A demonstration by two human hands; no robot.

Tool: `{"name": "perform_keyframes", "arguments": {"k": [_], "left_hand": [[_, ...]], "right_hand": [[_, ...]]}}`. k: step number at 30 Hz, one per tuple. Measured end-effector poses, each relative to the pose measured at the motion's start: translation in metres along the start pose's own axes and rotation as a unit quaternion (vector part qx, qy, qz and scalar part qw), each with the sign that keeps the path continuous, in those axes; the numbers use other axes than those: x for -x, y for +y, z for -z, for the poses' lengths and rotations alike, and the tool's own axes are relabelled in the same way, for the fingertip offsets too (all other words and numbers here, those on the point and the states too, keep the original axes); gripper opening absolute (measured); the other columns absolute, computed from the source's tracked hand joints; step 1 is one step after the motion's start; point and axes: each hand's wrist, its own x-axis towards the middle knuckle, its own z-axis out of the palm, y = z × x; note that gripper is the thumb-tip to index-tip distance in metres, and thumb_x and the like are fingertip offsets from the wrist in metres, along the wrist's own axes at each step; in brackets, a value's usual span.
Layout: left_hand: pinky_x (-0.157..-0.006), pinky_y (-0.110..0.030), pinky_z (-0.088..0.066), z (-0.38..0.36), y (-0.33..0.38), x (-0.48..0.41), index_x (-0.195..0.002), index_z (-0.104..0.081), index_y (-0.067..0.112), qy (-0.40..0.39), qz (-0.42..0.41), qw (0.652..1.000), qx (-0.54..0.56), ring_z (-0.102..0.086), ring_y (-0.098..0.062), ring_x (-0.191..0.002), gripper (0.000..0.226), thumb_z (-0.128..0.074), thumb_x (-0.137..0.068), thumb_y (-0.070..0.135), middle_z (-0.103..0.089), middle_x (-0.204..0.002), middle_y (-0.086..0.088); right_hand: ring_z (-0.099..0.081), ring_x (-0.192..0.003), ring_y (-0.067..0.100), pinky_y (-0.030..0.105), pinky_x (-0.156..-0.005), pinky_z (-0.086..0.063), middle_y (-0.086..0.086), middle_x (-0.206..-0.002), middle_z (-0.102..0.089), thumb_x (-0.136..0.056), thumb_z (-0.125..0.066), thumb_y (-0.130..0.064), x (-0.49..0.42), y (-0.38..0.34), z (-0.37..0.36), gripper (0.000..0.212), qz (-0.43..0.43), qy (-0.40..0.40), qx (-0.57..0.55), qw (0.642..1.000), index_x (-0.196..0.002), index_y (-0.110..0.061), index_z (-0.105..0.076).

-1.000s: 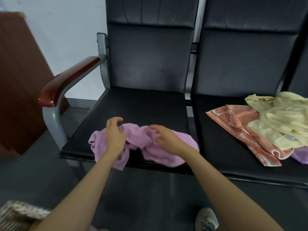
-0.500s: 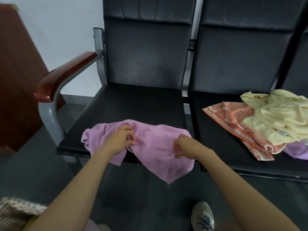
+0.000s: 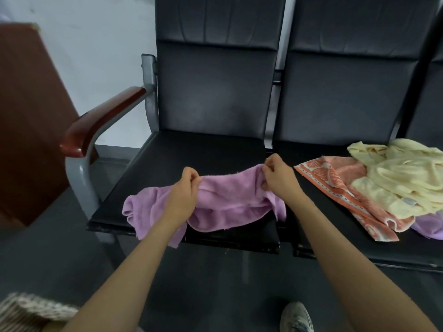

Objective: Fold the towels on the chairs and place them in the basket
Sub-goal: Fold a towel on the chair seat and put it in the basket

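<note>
My left seat (image 3: 196, 154), twelve o'clock, carries the purple towel (image 3: 227, 204); the right seat (image 3: 407, 252), two o'clock, an orange towel (image 3: 335, 180) under a yellow towel (image 3: 402, 183).

Soft, even indoor light, rather dim; its source cannot be told. Nothing casts a hard shadow, and there is only a faint dark patch under the purple towel (image 3: 227, 202) on the seat (image 3: 191, 152). The black chair backs (image 3: 215, 97) carry a dull grey sheen. The wide lens bows upright lines near the edges, and the woven basket (image 3: 28, 310) and shoe (image 3: 297, 317) at the bottom look smeared.
</note>
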Motion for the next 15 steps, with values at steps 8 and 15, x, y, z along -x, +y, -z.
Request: {"name": "perform_keyframes", "arguments": {"k": [8,15], "left_hand": [[-0.061,-0.020,-0.040,0.012,-0.027,-0.029,-0.120,-0.035,0.008,0.156,0.188,0.956,0.163,-0.052,-0.018,-0.078,0.028,-0.046,-0.099,0.022,-0.055,-0.087,-0.004],[-0.071,-0.034,-0.044,0.010,-0.056,-0.017,-0.125,-0.044,0.003,-0.059,0.183,0.952,-0.238,-0.058,-0.027,-0.083,0.049,-0.049,-0.094,0.041,-0.065,-0.101,-0.014]], "right_hand": [[-0.021,-0.139,0.019,0.020,-0.096,-0.032,0.007,-0.158,0.000,-0.093,-0.055,-0.012,-0.075,-0.082,-0.060,0.079,0.137,-0.123,-0.037,0.982,-0.152,-0.020,-0.003],[-0.051,-0.093,0.018,0.035,-0.079,-0.042,-0.005,-0.098,-0.053,-0.093,-0.049,-0.036,-0.025,0.012,-0.124,0.012,0.162,-0.263,0.214,0.927,-0.091,-0.027,-0.056]]}}
